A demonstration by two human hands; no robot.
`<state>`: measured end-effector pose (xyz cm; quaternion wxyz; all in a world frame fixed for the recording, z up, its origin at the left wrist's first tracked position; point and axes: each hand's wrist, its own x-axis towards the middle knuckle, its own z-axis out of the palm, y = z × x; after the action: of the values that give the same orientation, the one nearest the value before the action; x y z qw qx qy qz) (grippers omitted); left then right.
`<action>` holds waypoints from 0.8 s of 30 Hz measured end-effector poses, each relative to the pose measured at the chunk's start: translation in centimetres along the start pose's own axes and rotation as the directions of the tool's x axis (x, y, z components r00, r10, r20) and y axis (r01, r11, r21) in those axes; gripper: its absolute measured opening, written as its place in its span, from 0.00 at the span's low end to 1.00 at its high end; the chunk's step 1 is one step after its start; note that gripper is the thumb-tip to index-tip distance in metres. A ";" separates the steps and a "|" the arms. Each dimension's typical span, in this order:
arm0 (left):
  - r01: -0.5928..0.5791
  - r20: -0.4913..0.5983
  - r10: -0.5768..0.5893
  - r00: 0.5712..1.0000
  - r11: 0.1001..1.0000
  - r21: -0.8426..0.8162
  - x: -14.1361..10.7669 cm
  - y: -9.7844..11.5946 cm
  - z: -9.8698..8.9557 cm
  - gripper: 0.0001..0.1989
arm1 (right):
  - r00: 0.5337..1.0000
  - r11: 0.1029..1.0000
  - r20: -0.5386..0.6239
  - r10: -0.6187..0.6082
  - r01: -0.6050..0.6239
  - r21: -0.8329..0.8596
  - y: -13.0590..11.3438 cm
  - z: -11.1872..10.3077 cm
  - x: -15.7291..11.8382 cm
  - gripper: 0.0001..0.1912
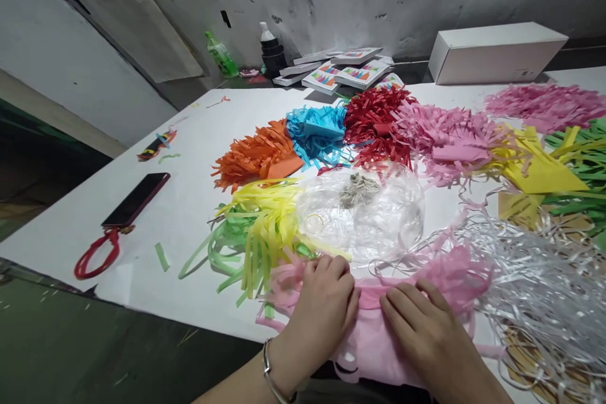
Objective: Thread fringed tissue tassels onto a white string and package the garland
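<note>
Table, white-covered [189, 139], bearing all the handled goods
Heap of shiny white shredded strands [544, 290], loose, at the table's right
Pink fringed tissue paper [370, 297], one length, lying at the near edge under both hands, a flat folded band showing between them, fringe spreading to either side
Clear plastic bag [398, 208], crumpled, just beyond the hands
White carton [502, 53], closed, by the wall
Fringed paper bundles, set in an arc: orange [260, 154], blue [316, 129], red [379, 113], pink [449, 132], yellow [537, 158]
Left hand [329, 293], half closed, fingers bent down on the pink tissue paper (whether it pinches the paper cannot be told)
Right hand [419, 319], opened flatter, fingers together and slightly bent, on the same paper; any grip hidden beneath
Smartphone [137, 201], dark screen, red wrist strap [97, 254] attached, at left
Greyish string bundle [358, 190], at the plastic bag
Metal bangle [267, 363], on the left wrist
</note>
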<state>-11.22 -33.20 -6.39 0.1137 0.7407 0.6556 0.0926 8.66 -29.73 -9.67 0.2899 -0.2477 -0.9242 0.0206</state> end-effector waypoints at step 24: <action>-0.206 -0.172 0.176 0.969 0.963 -0.176 -1.7 -0.6 0.6 0.07 | 0.963 0.963 0.002 0.271 -0.271 0.014 0.5 -1.0 -2.1 0.15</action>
<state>-11.84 -34.86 -7.11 0.1240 0.7769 0.5756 0.2232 10.92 -30.34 -9.99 0.2861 -0.3696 -0.8815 0.0668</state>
